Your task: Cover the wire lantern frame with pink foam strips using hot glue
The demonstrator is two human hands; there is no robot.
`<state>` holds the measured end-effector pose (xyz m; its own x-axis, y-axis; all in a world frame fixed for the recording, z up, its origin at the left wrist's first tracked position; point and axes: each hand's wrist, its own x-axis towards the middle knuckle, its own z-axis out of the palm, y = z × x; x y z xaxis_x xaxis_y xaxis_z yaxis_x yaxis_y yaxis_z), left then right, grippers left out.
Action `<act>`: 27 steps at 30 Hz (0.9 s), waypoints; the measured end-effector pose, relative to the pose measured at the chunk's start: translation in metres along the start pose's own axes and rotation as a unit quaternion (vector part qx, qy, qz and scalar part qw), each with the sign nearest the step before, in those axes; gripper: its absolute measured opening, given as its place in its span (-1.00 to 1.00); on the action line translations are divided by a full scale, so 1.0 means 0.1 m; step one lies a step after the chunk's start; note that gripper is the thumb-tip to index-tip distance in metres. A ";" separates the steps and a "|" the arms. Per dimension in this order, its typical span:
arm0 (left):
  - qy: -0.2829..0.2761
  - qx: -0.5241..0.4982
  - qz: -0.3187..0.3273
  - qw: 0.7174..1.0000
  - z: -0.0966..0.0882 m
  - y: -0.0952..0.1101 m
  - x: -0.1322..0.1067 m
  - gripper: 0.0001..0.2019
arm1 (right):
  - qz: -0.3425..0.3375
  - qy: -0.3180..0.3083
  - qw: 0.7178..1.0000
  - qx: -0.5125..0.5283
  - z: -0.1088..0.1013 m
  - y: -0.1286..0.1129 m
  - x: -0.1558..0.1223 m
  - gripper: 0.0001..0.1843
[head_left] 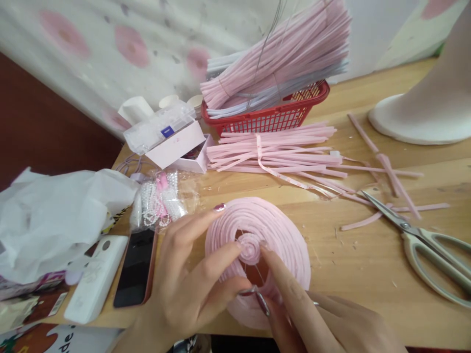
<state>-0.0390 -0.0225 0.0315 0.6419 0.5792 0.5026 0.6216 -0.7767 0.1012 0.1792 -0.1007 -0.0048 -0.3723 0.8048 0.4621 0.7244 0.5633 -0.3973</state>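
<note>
A round pink disc of coiled chenille stems [279, 228] lies on the table in front of me. In its middle sits a small tight spiral [250, 247], with a gap and thin wires beside it. My left hand [187, 277] is curled over the disc's left side, one fingertip at the outer edge and another on the spiral. From the lower right, my right hand [312, 311] presses an index fingertip against the spiral's other side. Both thumbs meet just below the gap, their nails nearly touching. The right hand's remaining fingers are partly hidden.
Open scissors [405, 226] lie at right near loose pink stems. Behind the disc are a tied stem bundle [294, 152] and a red basket [265, 120] full of stems. A phone [135, 267], bagged beads [160, 198] and a white power bank [96, 279] are left; a white stand [423, 117] is far right.
</note>
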 end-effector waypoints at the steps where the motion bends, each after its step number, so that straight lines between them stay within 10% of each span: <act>1: 0.000 0.005 -0.001 1.000 0.00 0.00 0.00 -0.72 | 0.004 -0.002 1.000 0.006 0.00 0.00 -0.01 -0.29; 27: 0.056 0.037 -0.004 0.998 0.10 0.08 0.13 -0.73 | 0.009 -0.003 1.000 0.019 0.04 0.04 -0.01 -0.33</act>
<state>-0.0212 -0.0190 0.0303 0.5852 0.5504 0.5955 0.6606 -0.7495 0.0437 0.1801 -0.0982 -0.0099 -0.3629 0.8164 0.4493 0.7086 0.5549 -0.4359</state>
